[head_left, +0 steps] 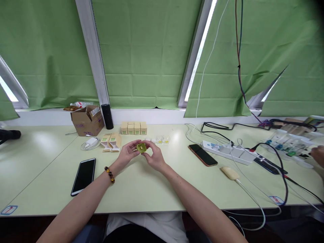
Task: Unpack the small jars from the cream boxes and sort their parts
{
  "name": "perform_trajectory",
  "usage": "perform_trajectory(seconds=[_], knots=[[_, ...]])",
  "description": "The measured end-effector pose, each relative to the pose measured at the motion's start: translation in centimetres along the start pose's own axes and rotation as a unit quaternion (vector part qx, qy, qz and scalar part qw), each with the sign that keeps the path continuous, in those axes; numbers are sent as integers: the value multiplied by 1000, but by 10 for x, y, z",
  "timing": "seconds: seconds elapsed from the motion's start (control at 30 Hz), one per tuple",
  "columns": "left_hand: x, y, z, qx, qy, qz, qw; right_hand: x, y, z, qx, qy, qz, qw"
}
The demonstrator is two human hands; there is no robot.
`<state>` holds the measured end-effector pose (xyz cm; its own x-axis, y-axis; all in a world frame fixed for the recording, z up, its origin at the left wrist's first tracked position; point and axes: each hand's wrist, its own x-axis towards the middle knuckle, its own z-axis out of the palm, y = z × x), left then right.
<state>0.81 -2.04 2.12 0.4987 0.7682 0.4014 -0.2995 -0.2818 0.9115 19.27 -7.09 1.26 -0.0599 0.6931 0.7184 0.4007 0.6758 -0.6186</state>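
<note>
Between my two hands, above the table (141, 189), is a small yellow-green square box (141, 147), its open side facing me and something pale inside it. My left hand (128, 152), with a beaded bracelet at the wrist, grips its left side. My right hand (154, 156) pinches the right side with thumb and fingers. Just beyond my hands stand small clear cups (162, 139) with a bit of yellow in them. Farther back is a row of several small kraft boxes (134, 128). Two opened kraft boxes (111, 142) lie left of my hands.
A cardboard box (87, 121) and a black cylinder (107, 116) stand at the back left. Phones lie at left (83, 176) and right (203, 155). A power strip (229, 152) with tangled cables occupies the right. Another person's hand (318, 156) is by clear containers (291, 141) at far right.
</note>
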Motion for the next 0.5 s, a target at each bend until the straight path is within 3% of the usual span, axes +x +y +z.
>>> perform_trajectory(seconds=[0.3,0.5], knots=[[3,-12,2,17,56,4,998,1,-1,0,78,39,-1,996],[-1,-17,5,160,94,100,978,-1,-5,0,-77,77,-55,992]])
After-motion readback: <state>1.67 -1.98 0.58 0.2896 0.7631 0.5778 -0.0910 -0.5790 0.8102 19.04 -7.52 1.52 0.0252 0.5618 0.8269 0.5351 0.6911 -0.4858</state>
